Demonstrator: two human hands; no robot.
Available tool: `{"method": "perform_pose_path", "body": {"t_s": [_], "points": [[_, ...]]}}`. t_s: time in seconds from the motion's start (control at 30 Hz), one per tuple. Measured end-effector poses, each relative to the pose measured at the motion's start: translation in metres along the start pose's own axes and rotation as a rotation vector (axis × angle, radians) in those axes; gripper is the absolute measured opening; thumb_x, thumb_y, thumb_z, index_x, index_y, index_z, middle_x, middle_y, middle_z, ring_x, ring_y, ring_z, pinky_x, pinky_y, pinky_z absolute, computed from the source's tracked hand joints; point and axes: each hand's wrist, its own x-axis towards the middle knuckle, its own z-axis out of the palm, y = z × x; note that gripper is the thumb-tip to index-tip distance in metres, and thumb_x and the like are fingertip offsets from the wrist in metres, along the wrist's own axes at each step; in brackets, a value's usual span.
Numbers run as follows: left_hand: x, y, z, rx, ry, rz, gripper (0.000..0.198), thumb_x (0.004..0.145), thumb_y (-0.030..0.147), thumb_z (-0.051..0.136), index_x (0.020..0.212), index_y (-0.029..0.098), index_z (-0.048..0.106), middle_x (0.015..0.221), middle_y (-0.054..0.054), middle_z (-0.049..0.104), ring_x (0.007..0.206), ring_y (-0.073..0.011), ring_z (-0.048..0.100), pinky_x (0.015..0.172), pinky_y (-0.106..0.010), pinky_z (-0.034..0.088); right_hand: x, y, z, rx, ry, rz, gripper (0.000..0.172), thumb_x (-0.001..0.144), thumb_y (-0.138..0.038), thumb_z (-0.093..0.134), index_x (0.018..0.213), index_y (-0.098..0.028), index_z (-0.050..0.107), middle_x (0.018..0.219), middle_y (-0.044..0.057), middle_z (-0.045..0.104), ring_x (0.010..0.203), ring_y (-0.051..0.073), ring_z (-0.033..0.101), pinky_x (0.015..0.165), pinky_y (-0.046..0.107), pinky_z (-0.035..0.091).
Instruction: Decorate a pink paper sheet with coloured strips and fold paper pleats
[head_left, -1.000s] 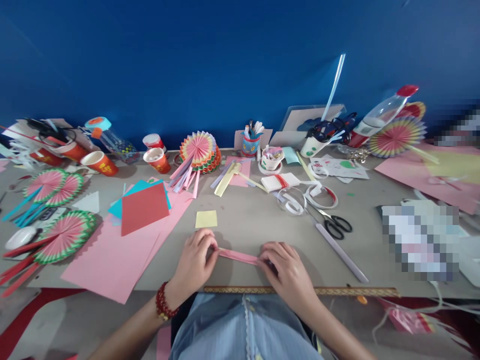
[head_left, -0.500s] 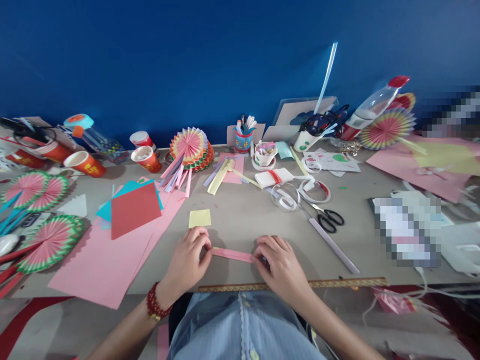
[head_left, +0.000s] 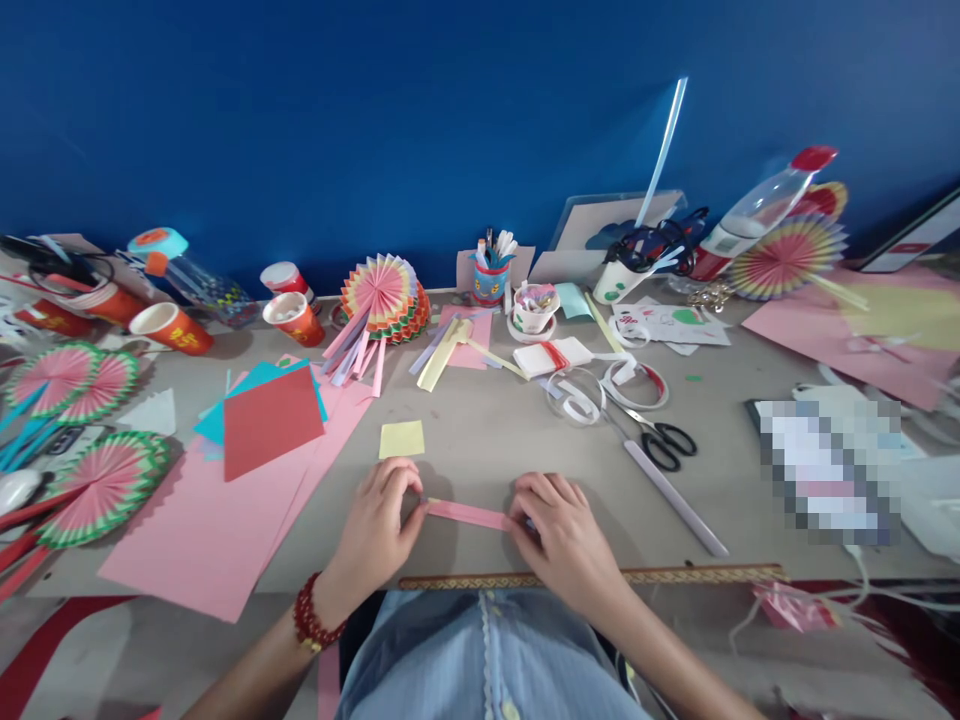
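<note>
A narrow pink paper strip (head_left: 469, 514) is stretched between my two hands, low over the front of the table. My left hand (head_left: 384, 512), with a red bead bracelet on its wrist, pinches the strip's left end. The other end is held by my right hand (head_left: 553, 518), whose fingertips curl over it and hide that end. Just beyond my left hand lies a yellow paper square (head_left: 402, 438). Right of my right hand rest a long lilac paper stick (head_left: 679, 500) and black-handled scissors (head_left: 666, 443).
Pink sheets (head_left: 202, 540) with a red paper square (head_left: 272, 420) lie left. Paper fans (head_left: 105, 480), orange cups (head_left: 171, 328), a pen holder (head_left: 490, 284), tape rolls (head_left: 637, 384) and a bottle (head_left: 761, 215) stand or lie around. A phone (head_left: 817, 470) rests at right.
The view has shifted slightly, so things at the right appear a little farther right. Both hands keep their hold on the pink paper strip, nearly unmoved.
</note>
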Motion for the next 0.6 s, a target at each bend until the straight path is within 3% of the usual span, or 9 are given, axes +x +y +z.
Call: {"method": "perform_pose_path", "body": {"t_s": [0.6], "points": [[-0.0063, 0.0072, 0.0063, 0.081, -0.044, -0.056, 0.020, 0.092, 0.009, 0.045, 0.096, 0.024, 0.057, 0.113, -0.005, 0.056, 0.104, -0.0235, 0.053, 0.085, -0.038, 0.043, 0.0007, 0.0010, 0.0044, 0.125, 0.088, 0.042, 0.018, 0.080, -0.008, 0.064, 0.073, -0.021, 0.054, 0.093, 0.003, 0.061, 0.087, 0.020, 0.053, 0.080, 0.034, 0.039]]}}
